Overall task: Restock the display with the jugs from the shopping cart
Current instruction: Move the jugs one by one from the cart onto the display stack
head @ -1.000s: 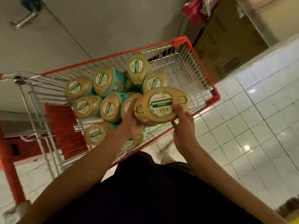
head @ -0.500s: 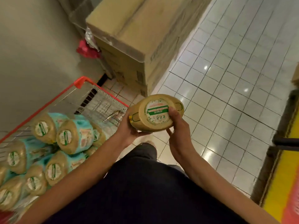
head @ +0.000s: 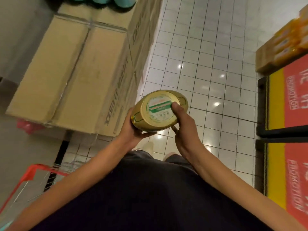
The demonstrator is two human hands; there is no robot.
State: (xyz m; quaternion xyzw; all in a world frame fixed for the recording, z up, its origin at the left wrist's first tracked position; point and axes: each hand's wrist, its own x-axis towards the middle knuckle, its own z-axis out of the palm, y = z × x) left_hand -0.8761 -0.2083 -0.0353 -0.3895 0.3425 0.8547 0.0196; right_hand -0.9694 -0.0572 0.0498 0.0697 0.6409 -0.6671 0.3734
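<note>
Fingers point(head: 147, 134) of the left hand point(head: 133, 129) curl under the jug point(head: 160, 112), held right of the shopping cart point(head: 31, 172) and cardboard boxes point(head: 75, 72). The right hand point(head: 183, 130) grips it too, thumb on its blurred green-banded label; right of the jug, the display point(head: 295, 114) reads "PROMOTION".

Cardboard boxes point(head: 66, 77) left, display point(head: 286, 130) right, shopping cart point(head: 30, 177) lower left.

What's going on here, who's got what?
A person holds one jug in both hands over the tiled floor, its labelled end facing the camera. The left hand cups it from below; the right hand grips the other side, thumb on the label. The shopping cart shows its red corner at lower left; cardboard boxes stand left. The jug is not yet on any display.
</note>
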